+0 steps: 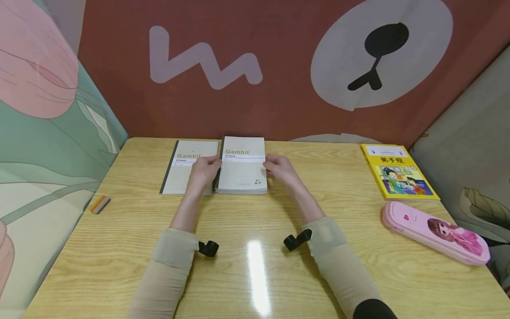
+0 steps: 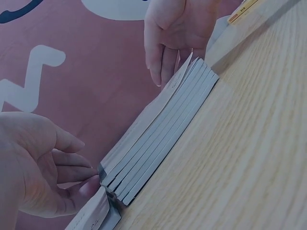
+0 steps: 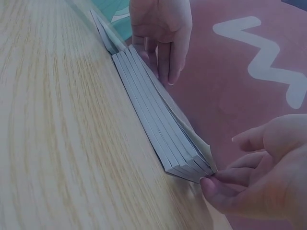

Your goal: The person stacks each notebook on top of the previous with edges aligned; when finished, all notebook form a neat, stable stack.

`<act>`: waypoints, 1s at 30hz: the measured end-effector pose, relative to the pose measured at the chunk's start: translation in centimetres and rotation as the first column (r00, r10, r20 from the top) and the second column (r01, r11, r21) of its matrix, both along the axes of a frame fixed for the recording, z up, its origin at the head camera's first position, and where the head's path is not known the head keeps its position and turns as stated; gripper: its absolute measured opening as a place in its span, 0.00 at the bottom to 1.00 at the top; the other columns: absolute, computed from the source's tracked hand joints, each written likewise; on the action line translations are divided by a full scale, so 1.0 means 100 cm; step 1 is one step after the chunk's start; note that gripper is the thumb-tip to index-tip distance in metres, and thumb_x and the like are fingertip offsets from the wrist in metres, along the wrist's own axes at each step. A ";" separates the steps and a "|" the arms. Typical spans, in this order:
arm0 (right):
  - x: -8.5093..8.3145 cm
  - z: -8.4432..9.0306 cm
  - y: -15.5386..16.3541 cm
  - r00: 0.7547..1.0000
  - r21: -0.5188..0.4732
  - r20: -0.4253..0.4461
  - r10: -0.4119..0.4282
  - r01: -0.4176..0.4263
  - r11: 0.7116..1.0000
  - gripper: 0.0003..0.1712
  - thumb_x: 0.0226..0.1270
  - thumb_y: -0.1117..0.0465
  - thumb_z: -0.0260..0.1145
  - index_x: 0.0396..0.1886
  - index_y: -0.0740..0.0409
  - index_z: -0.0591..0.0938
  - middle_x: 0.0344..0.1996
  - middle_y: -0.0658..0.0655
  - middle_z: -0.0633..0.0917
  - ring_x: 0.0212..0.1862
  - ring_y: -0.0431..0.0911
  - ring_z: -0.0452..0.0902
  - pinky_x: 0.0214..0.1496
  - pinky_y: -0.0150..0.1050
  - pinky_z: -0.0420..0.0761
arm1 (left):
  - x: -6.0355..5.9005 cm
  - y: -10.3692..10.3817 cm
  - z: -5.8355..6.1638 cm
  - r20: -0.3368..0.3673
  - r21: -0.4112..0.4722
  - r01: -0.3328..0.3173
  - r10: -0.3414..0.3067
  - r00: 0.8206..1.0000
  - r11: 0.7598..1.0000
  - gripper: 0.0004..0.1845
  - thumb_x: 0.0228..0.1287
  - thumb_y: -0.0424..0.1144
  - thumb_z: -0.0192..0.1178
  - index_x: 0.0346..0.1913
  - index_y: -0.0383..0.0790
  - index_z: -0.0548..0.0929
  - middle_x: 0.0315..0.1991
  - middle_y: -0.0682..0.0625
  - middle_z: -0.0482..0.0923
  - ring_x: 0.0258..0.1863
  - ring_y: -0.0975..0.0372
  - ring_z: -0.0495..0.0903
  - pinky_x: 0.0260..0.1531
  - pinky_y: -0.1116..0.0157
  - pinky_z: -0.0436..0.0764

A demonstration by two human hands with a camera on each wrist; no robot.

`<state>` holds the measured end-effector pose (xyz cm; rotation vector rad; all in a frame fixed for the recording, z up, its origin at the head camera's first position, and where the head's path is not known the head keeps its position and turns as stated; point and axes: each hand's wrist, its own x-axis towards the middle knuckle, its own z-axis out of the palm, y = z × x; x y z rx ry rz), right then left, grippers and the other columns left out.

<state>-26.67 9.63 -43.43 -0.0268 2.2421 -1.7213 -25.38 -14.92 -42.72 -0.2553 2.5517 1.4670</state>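
Note:
A stack of several Gambit notebooks point(image 1: 241, 173) lies near the table's back edge, its page edges showing in both wrist views. At the stack's left side my left hand point(image 1: 205, 170) touches the edge with its fingertips and thumb, its wrist over a separate notebook point(image 1: 171, 179) with a dark spine. My right hand point(image 1: 280, 170) is at the opposite side, thumb and fingertips point(image 3: 213, 187) against a lower corner. The top cover point(image 3: 199, 136) lifts slightly away from the pages below it.
On the right lie a yellow picture book point(image 1: 400, 173) and a pink pencil case point(image 1: 434, 232). A small striped eraser-like block point(image 1: 100, 204) sits near the left edge. Behind the table rises a brown printed backdrop point(image 1: 279, 110).

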 end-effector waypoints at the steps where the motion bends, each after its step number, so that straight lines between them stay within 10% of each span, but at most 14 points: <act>1: 0.000 0.000 0.000 1.000 0.001 0.004 0.003 -0.003 1.000 0.32 0.82 0.62 0.52 0.79 0.69 0.59 0.82 0.62 0.58 0.80 0.54 0.62 0.76 0.50 0.74 | 0.000 0.000 0.000 -0.003 0.000 -0.001 0.001 1.000 1.000 0.26 0.79 0.45 0.48 0.74 0.38 0.72 0.76 0.43 0.69 0.80 0.49 0.60 0.81 0.53 0.60; 30: -0.001 0.000 0.001 0.985 -0.253 0.165 -0.041 0.083 0.964 0.35 0.80 0.67 0.52 0.82 0.66 0.55 0.82 0.60 0.59 0.79 0.52 0.61 0.82 0.48 0.64 | 0.002 0.000 0.002 0.008 0.089 -0.002 0.002 1.000 0.996 0.29 0.80 0.44 0.49 0.76 0.35 0.66 0.79 0.41 0.64 0.81 0.49 0.59 0.82 0.53 0.60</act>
